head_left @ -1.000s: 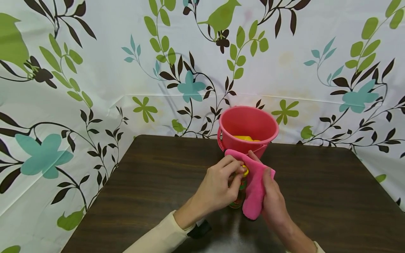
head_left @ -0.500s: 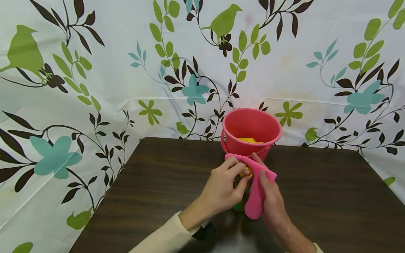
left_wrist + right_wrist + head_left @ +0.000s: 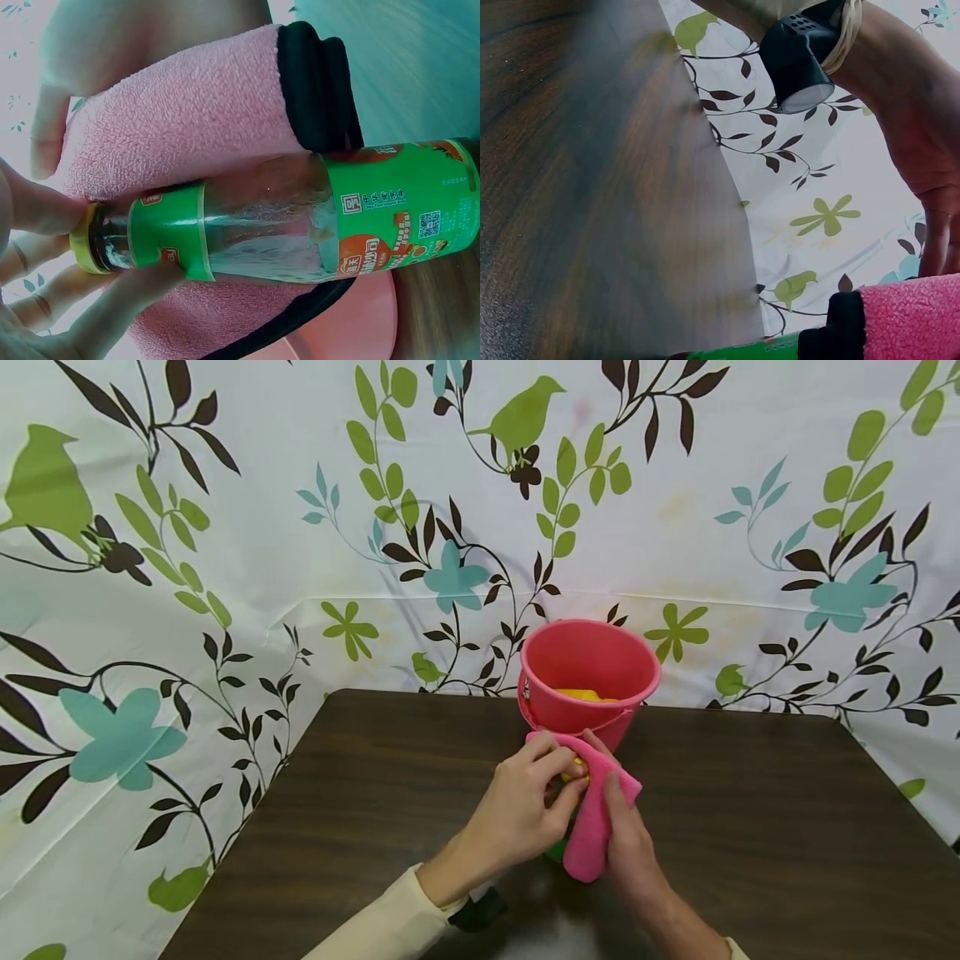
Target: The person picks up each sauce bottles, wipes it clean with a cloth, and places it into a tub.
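Between both hands stands a glass sauce bottle [image 3: 262, 225] with green and red labels, mostly hidden in the head view. Thumb and fingers of my left hand [image 3: 517, 797] pinch its yellow cap [image 3: 88, 238], one fingertip lying along the neck label in the left wrist view. My right hand [image 3: 633, 843] grips a pink terry cloth [image 3: 588, 831] with dark edging, wrapped around the bottle's far side. In the right wrist view, the left hand [image 3: 937, 165] appears above the cloth [image 3: 915, 319], with a strip of the green label [image 3: 750, 349] at the bottom.
Just behind the hands, a pink bucket [image 3: 540, 710] with yellow things [image 3: 585, 695] inside stands near the far edge of the dark wooden table [image 3: 390, 760]. A white curtain [image 3: 247, 552] with leaves and birds hangs beyond. A black wrist camera [image 3: 799, 64] is strapped to the left wrist.
Both hands, with the cloth and bottle, have shifted slightly left relative to the bucket. The visible lower label has gone from red and green to plain green. Both grips stay.
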Demonstrator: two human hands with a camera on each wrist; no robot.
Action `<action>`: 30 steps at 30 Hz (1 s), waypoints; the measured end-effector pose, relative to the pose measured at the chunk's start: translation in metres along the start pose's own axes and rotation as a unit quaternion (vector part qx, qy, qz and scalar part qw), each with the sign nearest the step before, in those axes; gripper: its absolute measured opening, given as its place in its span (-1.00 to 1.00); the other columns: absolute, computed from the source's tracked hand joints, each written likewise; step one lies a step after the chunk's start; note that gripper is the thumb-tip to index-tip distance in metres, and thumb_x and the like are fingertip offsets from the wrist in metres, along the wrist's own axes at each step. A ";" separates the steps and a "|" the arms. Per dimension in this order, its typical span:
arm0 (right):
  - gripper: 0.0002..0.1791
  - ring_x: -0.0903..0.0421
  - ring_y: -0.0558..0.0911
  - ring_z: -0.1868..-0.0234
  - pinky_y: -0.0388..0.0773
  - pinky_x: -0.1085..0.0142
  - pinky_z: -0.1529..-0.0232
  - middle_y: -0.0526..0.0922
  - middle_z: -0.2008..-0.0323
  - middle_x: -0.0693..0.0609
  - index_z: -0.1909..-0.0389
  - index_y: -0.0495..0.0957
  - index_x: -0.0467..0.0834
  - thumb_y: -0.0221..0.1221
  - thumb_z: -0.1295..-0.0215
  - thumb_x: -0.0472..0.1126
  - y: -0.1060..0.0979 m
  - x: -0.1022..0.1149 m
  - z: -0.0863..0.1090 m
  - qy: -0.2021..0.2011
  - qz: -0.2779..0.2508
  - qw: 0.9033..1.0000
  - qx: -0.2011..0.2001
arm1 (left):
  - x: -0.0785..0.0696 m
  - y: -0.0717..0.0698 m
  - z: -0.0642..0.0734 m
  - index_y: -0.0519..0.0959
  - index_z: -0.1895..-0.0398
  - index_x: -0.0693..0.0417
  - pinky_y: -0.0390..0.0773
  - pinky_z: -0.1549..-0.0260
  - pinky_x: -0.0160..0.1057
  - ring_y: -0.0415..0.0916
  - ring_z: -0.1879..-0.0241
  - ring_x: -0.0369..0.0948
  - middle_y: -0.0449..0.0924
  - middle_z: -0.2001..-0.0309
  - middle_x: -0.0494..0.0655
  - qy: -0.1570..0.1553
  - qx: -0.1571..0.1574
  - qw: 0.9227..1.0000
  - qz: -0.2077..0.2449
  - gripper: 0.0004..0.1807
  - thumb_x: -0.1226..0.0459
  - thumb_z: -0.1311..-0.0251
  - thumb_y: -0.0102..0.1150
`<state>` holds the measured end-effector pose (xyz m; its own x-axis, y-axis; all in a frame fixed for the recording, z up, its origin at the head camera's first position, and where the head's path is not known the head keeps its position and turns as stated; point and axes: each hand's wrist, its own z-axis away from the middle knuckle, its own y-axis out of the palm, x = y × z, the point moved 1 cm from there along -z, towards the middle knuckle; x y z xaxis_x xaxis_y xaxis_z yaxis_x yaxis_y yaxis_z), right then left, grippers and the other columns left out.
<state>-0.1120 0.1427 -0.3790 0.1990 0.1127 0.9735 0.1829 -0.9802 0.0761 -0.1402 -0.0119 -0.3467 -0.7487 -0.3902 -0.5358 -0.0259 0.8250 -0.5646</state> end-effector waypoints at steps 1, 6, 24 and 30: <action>-0.34 0.35 0.24 -0.54 0.27 0.61 -0.39 0.10 -0.67 0.01 -0.71 -0.02 -0.07 -0.45 -0.76 0.11 0.001 -0.001 -0.001 -0.002 0.003 1.000 0.001 | 0.000 -0.001 0.000 0.66 0.24 0.04 0.52 0.36 -0.53 0.49 0.37 -0.26 0.54 0.18 -0.13 -0.002 0.001 1.000 0.001 -0.95 0.31 -0.33 0.38; -0.36 0.41 0.21 -0.56 0.21 0.65 -0.41 0.07 -0.69 0.00 -0.71 0.00 -0.02 -0.44 -0.77 0.10 0.004 -0.006 -0.002 -0.001 0.014 1.000 0.000 | 0.004 -0.002 0.001 0.66 0.23 0.04 0.50 0.37 -0.54 0.47 0.39 -0.25 0.52 0.19 -0.13 -0.001 0.006 1.000 0.006 -0.95 0.32 -0.33 0.37; -0.36 0.45 0.40 -0.41 0.35 0.64 -0.31 0.27 -0.59 -0.03 -0.64 0.13 -0.10 -0.39 -0.77 0.13 -0.010 -0.025 0.000 0.061 0.049 0.997 0.007 | 0.005 0.000 -0.001 0.67 0.19 0.04 0.50 0.38 -0.54 0.46 0.38 -0.29 0.50 0.19 -0.15 0.002 0.014 1.000 0.025 -0.95 0.31 -0.36 0.36; -0.35 0.15 0.62 -0.14 0.58 0.30 -0.11 0.61 -0.22 -0.09 -0.40 0.38 -0.16 -0.34 -0.74 0.23 -0.020 -0.038 0.003 0.159 0.088 0.983 -0.010 | 0.005 0.000 -0.001 0.69 0.15 0.05 0.60 0.35 -0.51 0.51 0.33 -0.32 0.54 0.15 -0.14 -0.005 0.019 0.999 0.034 -0.91 0.35 -0.34 0.37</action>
<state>-0.1204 0.1586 -0.4182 -0.0864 -0.1117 0.9900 0.1529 -0.9834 -0.0976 -0.1446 -0.0134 -0.3492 -0.7418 -0.3382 -0.5791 0.0490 0.8338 -0.5498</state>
